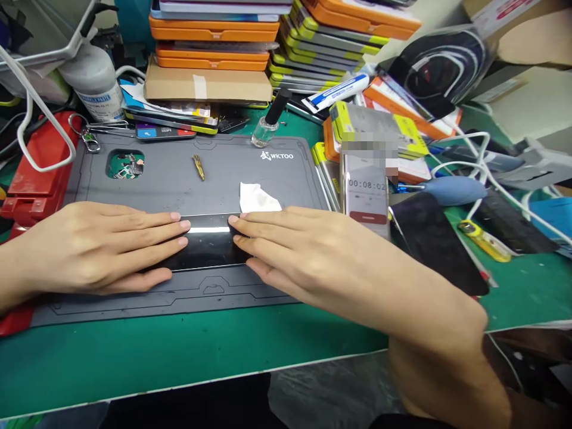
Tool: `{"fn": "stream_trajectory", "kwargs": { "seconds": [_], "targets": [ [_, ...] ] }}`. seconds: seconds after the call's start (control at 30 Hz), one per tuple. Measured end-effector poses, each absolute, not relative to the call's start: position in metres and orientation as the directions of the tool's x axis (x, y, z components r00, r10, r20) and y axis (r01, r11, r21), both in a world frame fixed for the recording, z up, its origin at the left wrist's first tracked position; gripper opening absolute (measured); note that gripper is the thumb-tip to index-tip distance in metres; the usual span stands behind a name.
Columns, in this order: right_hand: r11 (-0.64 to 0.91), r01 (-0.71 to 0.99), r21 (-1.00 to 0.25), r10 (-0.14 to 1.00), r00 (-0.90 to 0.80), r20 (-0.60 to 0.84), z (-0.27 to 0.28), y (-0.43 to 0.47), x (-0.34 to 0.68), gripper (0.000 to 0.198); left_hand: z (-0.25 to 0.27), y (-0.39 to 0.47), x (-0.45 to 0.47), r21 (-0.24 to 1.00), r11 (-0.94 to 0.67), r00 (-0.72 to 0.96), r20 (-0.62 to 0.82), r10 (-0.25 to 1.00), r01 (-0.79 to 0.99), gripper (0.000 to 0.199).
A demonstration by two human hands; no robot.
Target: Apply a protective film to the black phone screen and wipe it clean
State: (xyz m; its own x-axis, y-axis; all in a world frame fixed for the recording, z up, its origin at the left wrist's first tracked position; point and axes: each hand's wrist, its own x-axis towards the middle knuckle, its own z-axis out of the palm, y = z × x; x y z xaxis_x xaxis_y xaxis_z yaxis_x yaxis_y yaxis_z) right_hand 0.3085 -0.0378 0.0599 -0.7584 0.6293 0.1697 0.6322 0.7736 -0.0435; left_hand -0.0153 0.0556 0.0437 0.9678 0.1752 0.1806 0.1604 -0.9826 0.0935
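A dark, glossy phone-like panel lies flat on the grey work mat, its long side running left to right. My left hand rests over the panel's left part, fingers stretched out. Over the right part lies my right hand, its fingers also straight and flat. Between the two sets of fingertips the panel's shiny middle shows; both its ends are hidden under the hands. A crumpled white wipe sits just behind my right fingers. Further back on the mat is a small brass-coloured bit.
A glass bottle with a black cap stands at the mat's back edge. Small metal parts fill the mat's recess. A phone showing a timer leans at right, near a blue air blower. Orange cases are stacked behind.
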Motion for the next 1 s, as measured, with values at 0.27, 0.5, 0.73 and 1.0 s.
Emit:
{"fn": "stream_trajectory", "kwargs": {
  "seconds": [0.27,0.5,0.73,1.0],
  "targets": [
    [0.773,0.633,0.054,0.620,-0.770,0.151,0.060,-0.044,0.302,0.029,0.046,0.057,-0.013,0.080,-0.990,0.959,0.250,0.136,0.120,0.042],
    [0.777,0.622,0.093,0.609,-0.782,0.134,0.060,-0.047,0.300,0.034,0.044,0.058,-0.013,0.072,-0.989,0.958,0.251,0.142,0.128,0.043],
    [0.772,0.614,0.164,0.604,-0.789,0.112,0.061,-0.049,0.298,0.035,0.031,0.058,-0.023,0.099,-0.985,0.963,0.218,0.159,0.141,0.059],
    [0.773,0.615,0.156,0.603,-0.788,0.122,0.060,-0.049,0.297,0.036,0.038,0.059,-0.018,0.224,-0.953,0.953,0.179,0.244,0.202,0.047]
  ]
}}
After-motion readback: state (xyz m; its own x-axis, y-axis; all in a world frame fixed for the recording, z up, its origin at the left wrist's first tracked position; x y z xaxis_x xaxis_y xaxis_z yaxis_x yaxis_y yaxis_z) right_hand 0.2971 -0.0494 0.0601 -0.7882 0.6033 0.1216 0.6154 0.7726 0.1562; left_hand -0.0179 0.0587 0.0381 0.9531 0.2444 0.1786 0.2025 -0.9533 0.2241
